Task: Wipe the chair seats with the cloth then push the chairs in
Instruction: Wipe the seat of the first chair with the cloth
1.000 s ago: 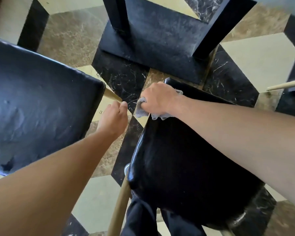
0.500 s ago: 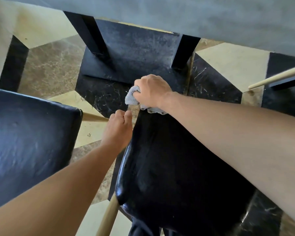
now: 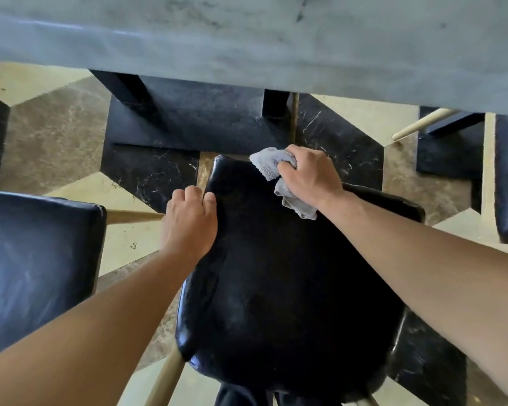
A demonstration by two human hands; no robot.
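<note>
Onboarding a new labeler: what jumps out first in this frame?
The glossy black chair seat fills the centre, with both bare arms reaching over it. The right hand grips a crumpled grey cloth at the seat's far edge, while the left hand holds its left edge. The grey tabletop spans the top; a second black seat sits at left.

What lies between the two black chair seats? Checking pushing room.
Head view: patterned floor, a pale chair leg and the left hand gripping the middle seat.
</note>
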